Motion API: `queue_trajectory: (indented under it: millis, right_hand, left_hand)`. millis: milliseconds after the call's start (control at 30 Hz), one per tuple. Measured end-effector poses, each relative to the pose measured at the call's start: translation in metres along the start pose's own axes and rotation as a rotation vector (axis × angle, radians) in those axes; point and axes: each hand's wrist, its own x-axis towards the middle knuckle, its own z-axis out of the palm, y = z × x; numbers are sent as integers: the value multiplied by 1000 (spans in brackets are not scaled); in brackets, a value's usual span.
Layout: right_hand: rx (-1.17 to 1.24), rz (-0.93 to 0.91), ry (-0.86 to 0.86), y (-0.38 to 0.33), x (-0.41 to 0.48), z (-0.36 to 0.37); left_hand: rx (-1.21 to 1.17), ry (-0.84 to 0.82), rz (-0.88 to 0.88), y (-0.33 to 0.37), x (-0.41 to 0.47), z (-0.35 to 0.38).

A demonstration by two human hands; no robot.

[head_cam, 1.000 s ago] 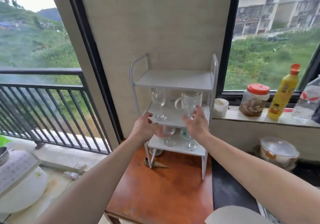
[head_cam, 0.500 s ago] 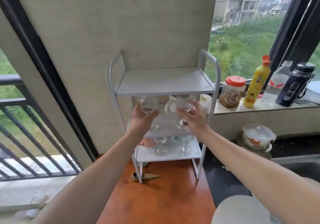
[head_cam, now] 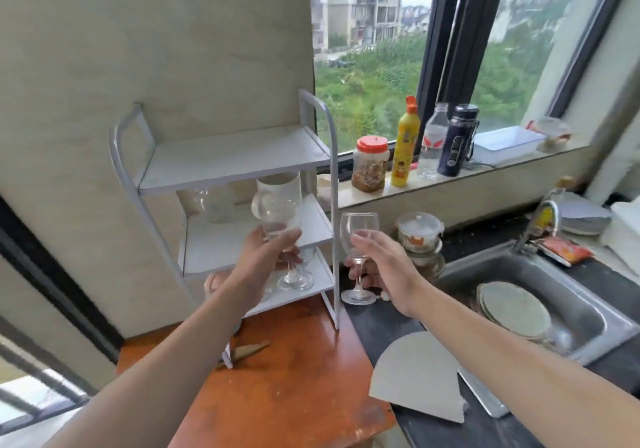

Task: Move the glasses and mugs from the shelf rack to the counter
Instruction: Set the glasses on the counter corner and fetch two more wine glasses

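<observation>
A white three-tier shelf rack (head_cam: 221, 157) stands on an orange-brown table against the wall. My left hand (head_cam: 266, 257) is shut on a clear wine glass (head_cam: 277, 219), held in front of the middle tier. My right hand (head_cam: 377, 264) grips a second wine glass (head_cam: 358, 226) by its stem, to the right of the rack above the dark counter (head_cam: 381, 323). A white mug (head_cam: 277, 191) and a clear glass (head_cam: 216, 203) stand on the middle tier. More stemmed glasses (head_cam: 298, 278) sit on the bottom tier, partly hidden by my left hand.
A steel sink (head_cam: 588, 309) with plates lies to the right. A lidded glass bowl (head_cam: 419, 233) stands behind my right hand. On the windowsill are a red-lidded jar (head_cam: 370, 163), a yellow bottle (head_cam: 405, 146), a water bottle and a dark flask. A grey fan-shaped sheet (head_cam: 419, 382) lies on the counter.
Both hands have lifted a wine glass each off the middle tier. The right hand has carried its glass rightward, past the rack over the counter. My view has swung right.
</observation>
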Motion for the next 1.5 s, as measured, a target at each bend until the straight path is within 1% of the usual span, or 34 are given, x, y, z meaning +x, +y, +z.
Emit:
queue_trajectory:
  millis: [167, 300, 400, 500, 633, 867, 1033, 1167, 1300, 1500]
  right_hand:
    - [60, 34, 147, 14, -67, -86]
    - [46, 69, 281, 26, -138, -170]
    - [23, 99, 404, 36, -197, -234]
    - [29, 131, 532, 45, -255, -297]
    - [33, 151, 678, 52, -320, -365]
    - [91, 174, 947, 67, -406, -477]
    - [98, 164, 1121, 67, -441, -562]
    - [122, 171, 1257, 58, -473, -625]
    - [165, 164, 1400, 53, -517, -671]
    - [223, 169, 1575, 67, -597, -724]
  left_hand:
    - [-11, -193, -118, -20, -39, 88]
    - [-60, -319, -212, -41, -78, 183]
    - [-96, -444, -270, -58, -108, 257]
    - [-96, -599, -319, -71, -138, 328]
    - [-63, -754, -380, -82, -162, 413]
    - [59, -1037, -437, -103, -189, 565]
    - [128, -1225, -435, -119, -194, 684]
    - [164, -1343, -450, -123, -194, 779]
    - [205, -1455, -460, -126, -210, 867]
    - [269, -1609, -492, -144, -273, 975]
